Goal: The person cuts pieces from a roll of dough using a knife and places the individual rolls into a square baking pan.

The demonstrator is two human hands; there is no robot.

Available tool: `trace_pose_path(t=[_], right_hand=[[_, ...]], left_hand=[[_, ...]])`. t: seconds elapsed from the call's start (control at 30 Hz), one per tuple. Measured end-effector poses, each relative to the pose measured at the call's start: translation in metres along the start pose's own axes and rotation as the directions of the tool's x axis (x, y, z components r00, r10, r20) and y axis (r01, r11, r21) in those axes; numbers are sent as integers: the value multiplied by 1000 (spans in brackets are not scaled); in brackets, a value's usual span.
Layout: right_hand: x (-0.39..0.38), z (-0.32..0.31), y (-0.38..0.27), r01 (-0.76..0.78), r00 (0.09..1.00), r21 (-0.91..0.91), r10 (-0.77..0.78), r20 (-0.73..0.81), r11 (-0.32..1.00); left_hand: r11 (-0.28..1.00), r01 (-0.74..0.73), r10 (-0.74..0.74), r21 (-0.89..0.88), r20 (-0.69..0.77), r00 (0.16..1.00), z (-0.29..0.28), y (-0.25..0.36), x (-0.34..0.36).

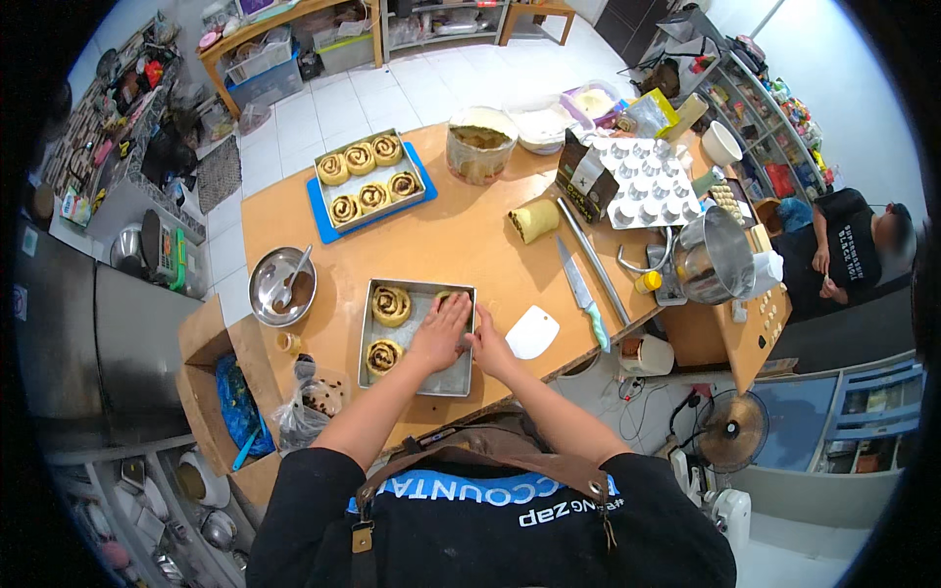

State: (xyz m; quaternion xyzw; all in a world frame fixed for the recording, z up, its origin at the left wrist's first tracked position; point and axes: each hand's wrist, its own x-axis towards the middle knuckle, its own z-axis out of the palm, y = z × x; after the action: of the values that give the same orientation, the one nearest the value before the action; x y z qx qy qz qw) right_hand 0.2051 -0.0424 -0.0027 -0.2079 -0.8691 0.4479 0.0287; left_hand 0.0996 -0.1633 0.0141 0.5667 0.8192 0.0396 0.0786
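I see three rolls (391,306) inside the near pan (446,381) — left hand (441,335) flat over one, right hand (487,346) loosely open, maybe touching it; beyond that pan, six panned rolls (360,157) — and one uncut log (534,221).

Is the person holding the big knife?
No: the knife lies on the table, while the left hand and right hand are at the nearer tray.

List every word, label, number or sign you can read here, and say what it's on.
I don't copy out printed wording, but print shows here:
Wearer's black shirt: large white lettering, partly on blue, partly legible.
Other person's black shirt: pale lettering across the chest, small and hard to read.
Dark package: pale print, too small to read.
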Motion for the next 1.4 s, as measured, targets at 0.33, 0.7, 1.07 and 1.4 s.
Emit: trace_pose_path(t=[0.33,0.7,1.07,1.4], right_hand=[[2,-5,-3,-46,997,40,43,70,998],[7,-52,-5,-29,985,98,12,170,995],[13,-197,131,-108,991,-545,44,-128,832],[19,-213,164,-191,981,-150,191,-16,970]], left_hand=[[999,-25,23,38,65,998,3,-6,10],[985,69,-98,-161,-178,979,7,-1,2],[871,185,-431,-456,-527,733,-29,8,42],[869,277,-403,-411,-259,878,-23,25,208]])
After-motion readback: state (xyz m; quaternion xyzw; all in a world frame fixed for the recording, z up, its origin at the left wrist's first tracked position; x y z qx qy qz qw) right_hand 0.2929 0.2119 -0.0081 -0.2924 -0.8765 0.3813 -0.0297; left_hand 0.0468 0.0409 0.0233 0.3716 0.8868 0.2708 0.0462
